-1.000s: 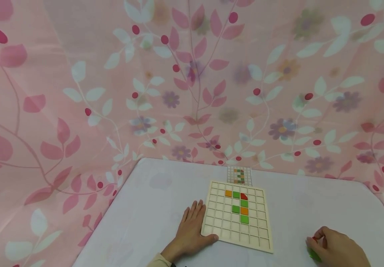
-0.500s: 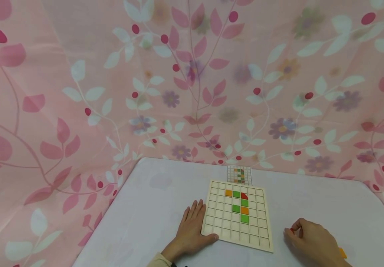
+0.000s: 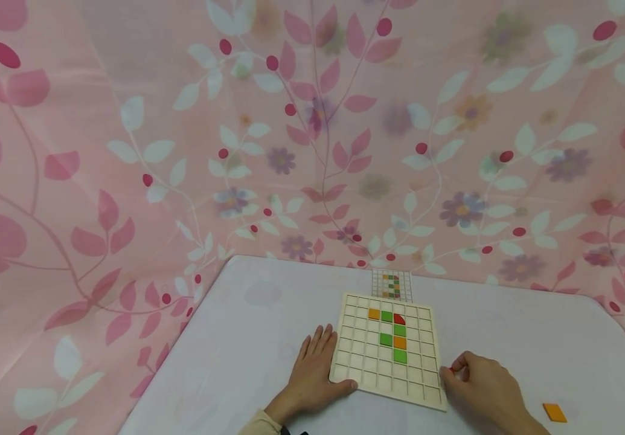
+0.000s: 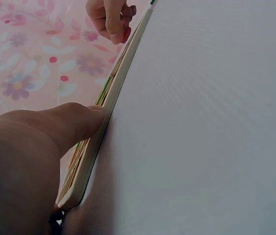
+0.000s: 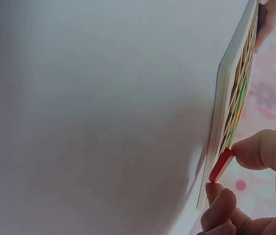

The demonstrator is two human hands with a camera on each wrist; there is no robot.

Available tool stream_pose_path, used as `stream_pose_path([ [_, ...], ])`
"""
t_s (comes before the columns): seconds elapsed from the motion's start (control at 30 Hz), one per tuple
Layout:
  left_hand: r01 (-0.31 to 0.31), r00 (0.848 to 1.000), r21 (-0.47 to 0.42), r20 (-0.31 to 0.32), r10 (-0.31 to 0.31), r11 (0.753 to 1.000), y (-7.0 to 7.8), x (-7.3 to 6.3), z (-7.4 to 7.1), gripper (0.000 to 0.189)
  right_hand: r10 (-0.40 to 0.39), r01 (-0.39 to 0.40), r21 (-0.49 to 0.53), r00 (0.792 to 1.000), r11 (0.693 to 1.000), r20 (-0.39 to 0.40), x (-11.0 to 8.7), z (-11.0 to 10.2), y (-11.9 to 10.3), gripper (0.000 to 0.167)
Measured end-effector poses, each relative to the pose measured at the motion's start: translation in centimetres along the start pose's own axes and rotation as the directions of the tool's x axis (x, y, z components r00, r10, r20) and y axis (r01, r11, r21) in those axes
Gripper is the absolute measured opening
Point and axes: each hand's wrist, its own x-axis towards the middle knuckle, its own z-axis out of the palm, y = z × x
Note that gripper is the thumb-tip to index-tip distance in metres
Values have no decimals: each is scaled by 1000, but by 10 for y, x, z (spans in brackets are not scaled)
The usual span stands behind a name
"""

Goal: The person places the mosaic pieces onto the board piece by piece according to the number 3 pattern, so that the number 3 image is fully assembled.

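Observation:
A cream grid board lies on the table, with several green tiles, two orange tiles and a red rounded-corner tile in its cells. Along the board's left side, my left hand rests with straight fingers, its thumb against the near edge. Just off the right edge, my right hand pinches a small red tile between thumb and fingertip. In the head view the fingers mostly cover that tile; the right wrist view shows its side.
Behind the board lies a printed card with a small coloured grid pattern. A loose orange tile lies on the white tabletop at the right front. A pink floral cloth hangs past the table's far edge.
My right hand has moved left with the red tile, from the right front of the table to the board's right edge. The loose orange tile has come into view. The left hand has stayed put.

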Motion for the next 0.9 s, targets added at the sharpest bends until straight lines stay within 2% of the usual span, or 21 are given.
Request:
stream_pose_path([
  [0.23, 4, 1000, -17, -6, -4, 1000, -1, 2, 4, 111, -54, 55, 33, 998, 998, -27, -2, 6, -14, 33],
  [0.43, -1, 1000, -10, -6, 1, 1000, 1, 1, 3, 111, -37, 37, 57, 999, 998, -4, -3, 14, -27, 31],
  [0.63, 5, 1000, 22, 12, -5, 1000, 3, 0, -1, 110, -69, 71, 39, 997, 997, -36, -5, 21, -39, 29],
  [0.9, -1, 1000, -8, -1, 1, 1000, 2, 0, 0, 110, -54, 56, 37, 998, 998, -41, -6, 30, -55, 28],
])
